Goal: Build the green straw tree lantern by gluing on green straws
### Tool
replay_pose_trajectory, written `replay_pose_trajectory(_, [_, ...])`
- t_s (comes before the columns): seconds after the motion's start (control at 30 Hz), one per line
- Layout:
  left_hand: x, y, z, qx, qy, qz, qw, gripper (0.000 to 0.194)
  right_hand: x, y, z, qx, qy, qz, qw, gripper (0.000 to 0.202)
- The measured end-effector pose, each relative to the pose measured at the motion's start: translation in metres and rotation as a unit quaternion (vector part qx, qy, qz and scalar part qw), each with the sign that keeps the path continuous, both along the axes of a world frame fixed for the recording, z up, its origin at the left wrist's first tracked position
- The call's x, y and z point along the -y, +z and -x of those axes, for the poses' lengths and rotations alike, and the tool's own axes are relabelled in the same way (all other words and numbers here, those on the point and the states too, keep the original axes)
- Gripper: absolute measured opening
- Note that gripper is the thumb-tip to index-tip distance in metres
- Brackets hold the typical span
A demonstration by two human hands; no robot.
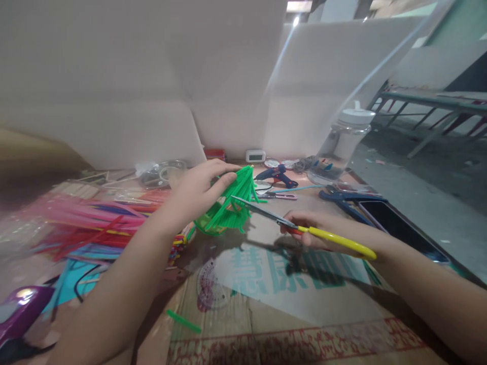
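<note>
My left hand (207, 185) is closed on a bright green craft piece (234, 215), built of rows of fuzzy pipe cleaners with ragged ends along its right side. Fingers and thumb press on its upper left part. In my right hand (304, 228) is a pair of scissors (335, 240) with yellow handles, some red near the pivot. The scissors' long metal blades point left, their tips at the green pipe cleaners. Whether the blades touch them I cannot tell. A short cut green pipe cleaner (183, 321) lies on the table below.
Colourful pipe cleaners (102, 218) are heaped at left, near a purple tool (25, 309). Behind the craft piece lie a blue glue gun (277, 175) and a small white digital clock (255, 155). A lidded clear bottle (348, 134) and a phone (401, 230) are at right.
</note>
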State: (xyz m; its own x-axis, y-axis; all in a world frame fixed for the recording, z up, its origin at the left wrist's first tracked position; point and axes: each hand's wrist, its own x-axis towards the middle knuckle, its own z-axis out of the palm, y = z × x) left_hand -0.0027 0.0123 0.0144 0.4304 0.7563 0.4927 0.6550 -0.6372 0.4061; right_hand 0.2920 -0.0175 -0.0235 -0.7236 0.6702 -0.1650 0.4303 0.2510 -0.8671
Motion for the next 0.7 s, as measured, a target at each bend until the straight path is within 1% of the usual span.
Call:
replay_pose_trajectory(0.2, [-0.0011,-0.0018,0.0011,0.016,0.001,0.002,1.0,0.033,-0.001,-0.0054,-0.0013,-0.001,-0.006,0.01,1.0,0.053])
replay_pose_trajectory(0.3, [-0.0012,-0.0016,0.0016,0.018,0.0,0.005,1.0,0.033,-0.0009,-0.0051,-0.0022,-0.005,-0.004,0.01,1.0,0.051])
replay_pose_trajectory(0.53, [-0.0021,-0.0009,0.0026,0.016,-0.001,0.011,1.0,0.035,-0.0016,-0.0024,-0.0065,0.017,0.011,-0.031,0.999,0.051])
replay_pose_trajectory(0.7, [-0.002,-0.0005,0.0021,0.015,-0.001,0.01,1.0,0.034,0.0,-0.0006,-0.0031,0.014,-0.004,-0.004,1.0,0.055])
